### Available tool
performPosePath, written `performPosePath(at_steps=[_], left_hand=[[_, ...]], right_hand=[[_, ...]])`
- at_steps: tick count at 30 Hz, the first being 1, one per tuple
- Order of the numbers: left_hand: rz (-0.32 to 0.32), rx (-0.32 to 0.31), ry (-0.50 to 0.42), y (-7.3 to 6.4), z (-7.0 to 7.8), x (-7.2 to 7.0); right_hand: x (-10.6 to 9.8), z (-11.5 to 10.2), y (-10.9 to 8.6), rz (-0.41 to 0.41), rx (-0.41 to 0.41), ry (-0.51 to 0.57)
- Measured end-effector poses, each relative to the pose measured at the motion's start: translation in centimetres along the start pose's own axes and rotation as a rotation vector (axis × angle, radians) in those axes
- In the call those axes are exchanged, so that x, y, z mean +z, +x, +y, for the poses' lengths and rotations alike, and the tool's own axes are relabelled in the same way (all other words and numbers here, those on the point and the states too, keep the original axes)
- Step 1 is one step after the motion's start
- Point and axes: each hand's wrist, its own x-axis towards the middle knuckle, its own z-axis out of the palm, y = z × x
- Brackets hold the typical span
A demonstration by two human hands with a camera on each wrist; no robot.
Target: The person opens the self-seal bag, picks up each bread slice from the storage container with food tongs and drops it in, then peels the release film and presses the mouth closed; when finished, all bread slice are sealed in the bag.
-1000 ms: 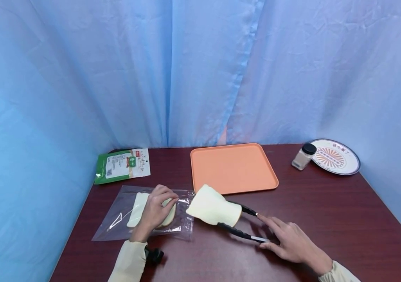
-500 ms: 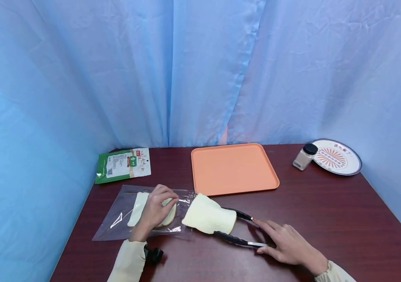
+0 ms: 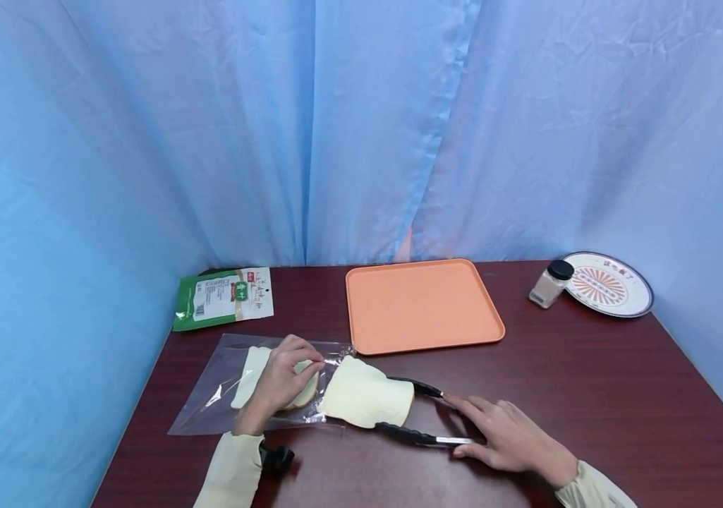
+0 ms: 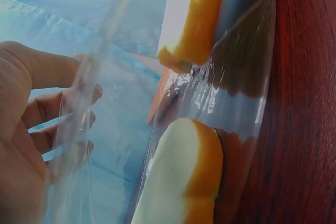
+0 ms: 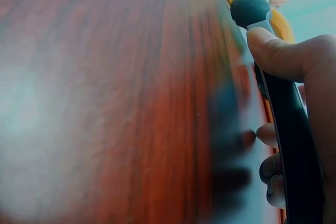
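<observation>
My left hand (image 3: 281,381) pinches the upper film of a clear plastic bag (image 3: 205,406), lifting it at the mouth in the left wrist view. Inside the bag lies sliced bread (image 3: 248,377), partly hidden by that hand. My right hand (image 3: 513,437) holds black-tipped tongs (image 3: 410,434), thumb on one arm and fingers on the other. Between the tong tips is a slice of bread (image 3: 366,396), its left end overlapping the bag's mouth. The left wrist view has this slice (image 4: 197,19) at the opening, facing the bread inside (image 4: 176,171).
Behind the bag and tongs lies an orange tray (image 3: 424,307). A green and white packet (image 3: 224,298) is at the back left. At the back right, a black-capped jar (image 3: 550,286) stands beside a patterned plate (image 3: 609,284). Blue curtains (image 3: 367,127) surround the table (image 3: 590,381).
The right hand, tongs and bread slice have moved left and slightly toward the near edge, bringing the slice over the bag's mouth. The left hand stays in place, pinching the bag.
</observation>
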Motion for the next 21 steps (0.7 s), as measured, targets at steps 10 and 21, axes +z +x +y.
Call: performPosePath(at_steps=[10, 21], left_hand=[[-0.019, -0.014, -0.012, 0.0, 0.1, -0.1], [-0.015, 0.021, -0.020, 0.0, -0.3, 0.1]], right_hand=[[0.5, 0.1, 1.7, -0.009, -0.048, 0.045], [1.2, 0.3, 3.9, -0.039, -0.082, 0.069]])
